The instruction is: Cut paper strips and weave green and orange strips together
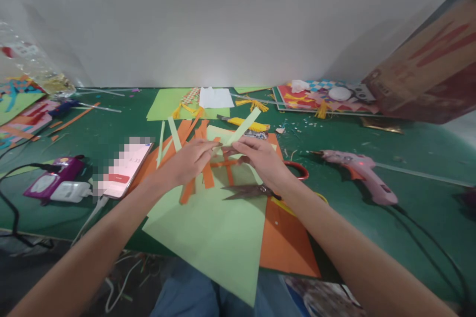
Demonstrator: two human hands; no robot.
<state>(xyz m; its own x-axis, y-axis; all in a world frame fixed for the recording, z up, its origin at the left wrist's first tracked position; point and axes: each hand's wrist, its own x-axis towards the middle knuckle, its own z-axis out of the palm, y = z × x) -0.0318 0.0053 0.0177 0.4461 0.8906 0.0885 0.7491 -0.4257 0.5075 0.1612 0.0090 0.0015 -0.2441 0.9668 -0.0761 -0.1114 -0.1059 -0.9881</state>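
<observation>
My left hand (194,159) and my right hand (261,162) meet over the sheets, fingers closed in a pinch. Between them they hold woven paper strips. A pale green strip (246,126) slants up from my right fingers. Orange strips (209,174) hang below my left hand, and crossed orange strips (228,168) show between the hands. My fingers hide part of the crossing. Beneath lie a pale green sheet (211,237) and an orange sheet (288,245). Scissors (247,191) rest on the paper, their handles partly under my right forearm.
On the green table (345,228) to the right lies a pink glue gun (360,171) with a cord. Behind the hands is a yellow utility knife (248,124). At left are a phone (128,171) and a purple power adapter (55,178). A cardboard box (427,64) stands back right.
</observation>
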